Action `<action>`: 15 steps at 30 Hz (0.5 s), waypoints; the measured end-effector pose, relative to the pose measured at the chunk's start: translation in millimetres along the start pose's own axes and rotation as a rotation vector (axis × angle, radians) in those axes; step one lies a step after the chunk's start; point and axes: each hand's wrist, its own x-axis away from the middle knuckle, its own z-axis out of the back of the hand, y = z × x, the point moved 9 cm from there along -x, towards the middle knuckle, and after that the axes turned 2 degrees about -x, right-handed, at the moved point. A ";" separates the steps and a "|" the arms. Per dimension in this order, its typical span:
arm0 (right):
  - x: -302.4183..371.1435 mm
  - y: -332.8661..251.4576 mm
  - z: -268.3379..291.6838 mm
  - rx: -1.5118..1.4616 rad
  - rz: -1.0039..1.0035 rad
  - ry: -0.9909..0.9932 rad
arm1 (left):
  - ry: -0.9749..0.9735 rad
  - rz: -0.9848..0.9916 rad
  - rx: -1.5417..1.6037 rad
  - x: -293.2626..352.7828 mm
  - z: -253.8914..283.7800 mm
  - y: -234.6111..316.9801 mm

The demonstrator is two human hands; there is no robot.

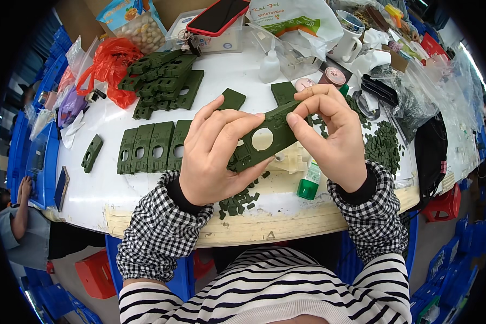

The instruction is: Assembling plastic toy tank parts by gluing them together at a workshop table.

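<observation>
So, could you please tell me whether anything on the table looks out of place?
One green piece lies slanted and alone at the left, apart from the neat row of green plates, so it looks stray.

The table (89, 197) is white on top, with a rough, pale wood edge at the near side. A messy pile of green pieces (164, 81) sits at the far left. Nearer is a neat row of flat green pieces (161, 136) with round holes. One little green piece (92, 153) lies alone, farther left. On the right is a heap of tiny green bits (383, 144). The far right is so crowded that I can't tell which bags touch the table.
</observation>
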 end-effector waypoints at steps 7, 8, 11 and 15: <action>-0.6 -2.9 0.3 0.026 0.039 0.017 | 0.003 -0.019 -0.015 -0.1 0.1 2.2; -0.7 -2.5 0.3 0.019 0.044 0.018 | 0.004 -0.020 -0.015 -0.3 0.3 2.5; -1.8 -2.3 -0.7 -0.022 0.045 0.008 | 0.001 -0.016 -0.008 -0.1 -0.1 1.7; -1.7 1.2 -0.7 -0.090 0.010 -0.014 | 0.006 -0.020 0.014 -0.6 -1.3 0.4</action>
